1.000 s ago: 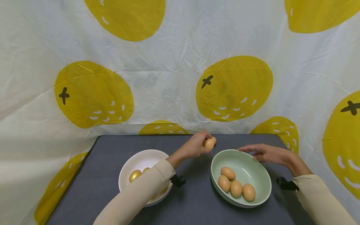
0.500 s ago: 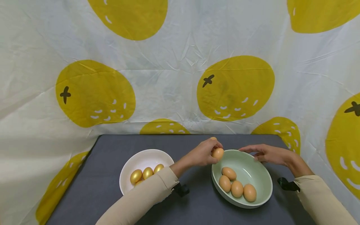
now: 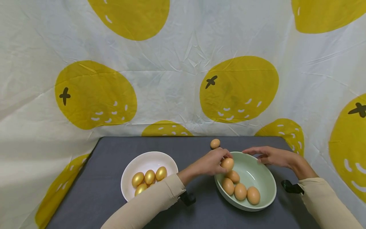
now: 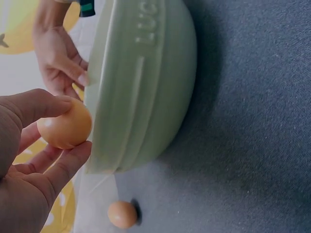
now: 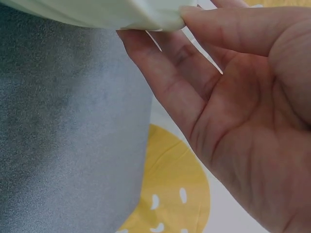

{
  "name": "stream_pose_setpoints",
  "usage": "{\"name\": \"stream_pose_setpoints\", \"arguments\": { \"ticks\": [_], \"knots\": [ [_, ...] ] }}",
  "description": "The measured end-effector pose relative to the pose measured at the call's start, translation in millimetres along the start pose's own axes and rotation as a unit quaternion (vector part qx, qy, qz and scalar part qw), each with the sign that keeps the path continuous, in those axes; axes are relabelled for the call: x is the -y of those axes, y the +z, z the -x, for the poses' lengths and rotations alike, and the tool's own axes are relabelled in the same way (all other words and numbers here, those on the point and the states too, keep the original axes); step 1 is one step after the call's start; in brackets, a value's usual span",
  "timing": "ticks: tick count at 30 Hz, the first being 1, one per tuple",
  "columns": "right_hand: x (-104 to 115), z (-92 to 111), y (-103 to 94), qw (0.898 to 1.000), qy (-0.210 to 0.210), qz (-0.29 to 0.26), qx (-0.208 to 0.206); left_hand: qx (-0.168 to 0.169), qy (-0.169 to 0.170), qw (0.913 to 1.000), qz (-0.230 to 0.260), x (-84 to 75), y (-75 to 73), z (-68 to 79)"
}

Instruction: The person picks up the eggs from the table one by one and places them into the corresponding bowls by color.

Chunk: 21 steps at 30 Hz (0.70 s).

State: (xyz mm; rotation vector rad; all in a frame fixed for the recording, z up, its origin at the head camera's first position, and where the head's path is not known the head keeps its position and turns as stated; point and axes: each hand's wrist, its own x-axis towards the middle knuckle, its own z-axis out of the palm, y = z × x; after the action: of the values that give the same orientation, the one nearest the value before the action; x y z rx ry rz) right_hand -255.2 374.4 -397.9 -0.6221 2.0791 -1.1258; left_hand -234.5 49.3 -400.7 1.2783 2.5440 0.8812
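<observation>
My left hand (image 3: 210, 162) pinches a brown egg (image 3: 227, 164) between thumb and fingers, over the left rim of a green bowl (image 3: 266, 181). Close up in the left wrist view, that egg (image 4: 67, 125) sits at the fingertips beside the bowl's outer wall (image 4: 146, 97). Several brown eggs (image 3: 240, 191) lie inside the green bowl. On its far right side, my right hand (image 3: 275, 156) holds the rim; in the right wrist view, the thumb and fingers (image 5: 165, 82) meet the bowl's edge (image 5: 97, 14). Another brown egg (image 3: 215, 143) rests on the table behind the bowl.
A white bowl (image 3: 128, 165) with several golden eggs (image 3: 150, 176) stands on the left, partly covered by the left sleeve (image 3: 151, 198). The dark table (image 3: 114, 148) ends at a hanging cloth (image 3: 171, 95) printed with yellow fruit.
My left hand has carried one brown egg from the back of the table, rightward and nearer, to the green bowl's rim. The other egg there stayed put. My right hand has not moved.
</observation>
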Motion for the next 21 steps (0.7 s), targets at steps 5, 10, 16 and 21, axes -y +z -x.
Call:
{"name": "stream_pose_setpoints", "arguments": {
  "ticks": [5,10,16,21],
  "knots": [
    [1.6,0.3,0.6,1.0,-0.004,0.006,0.0,0.013,0.001,0.9999,-0.005,-0.6,6.2,-1.8],
    [3.5,1.2,0.6,1.0,-0.009,0.021,-0.003,0.015,0.003,0.9998,-0.01,-0.4,10.1,-2.5],
    [6.5,2.7,2.0,0.996,-0.013,0.079,-0.038,0.014,-0.002,0.9999,0.004,-0.9,9.9,-0.2],
    [5.9,5.6,2.3,0.989,-0.018,0.132,-0.07,0.015,-0.004,0.9999,0.004,0.8,10.6,-0.5]
  ]
}}
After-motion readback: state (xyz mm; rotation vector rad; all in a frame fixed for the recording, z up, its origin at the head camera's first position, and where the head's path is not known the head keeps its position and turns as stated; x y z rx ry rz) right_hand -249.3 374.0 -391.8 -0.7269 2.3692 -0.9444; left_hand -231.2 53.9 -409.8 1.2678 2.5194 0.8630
